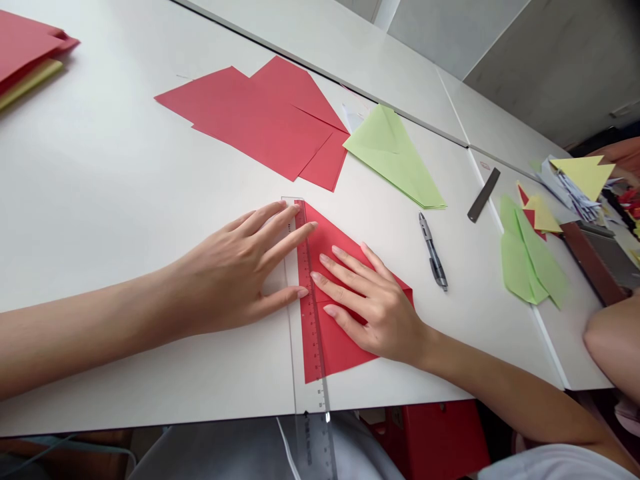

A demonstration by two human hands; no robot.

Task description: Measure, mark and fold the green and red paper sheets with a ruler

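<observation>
My left hand (235,270) lies flat with its fingers stretched out, pressing on a clear plastic ruler (306,313) that runs along the left edge of a folded red paper (340,347). My right hand (373,300) rests open and flat on that red paper, its fingertips near the ruler. The ruler's near end sticks out past the white table's front edge (150,417).
Red sheets (260,117) lie spread further back, beside a folded green paper (393,150). A pen (433,251) and a dark strip (483,195) lie to the right. More green and yellow folded pieces (530,260) sit on the right, near another person's arm (613,343). A paper stack (27,53) sits far left.
</observation>
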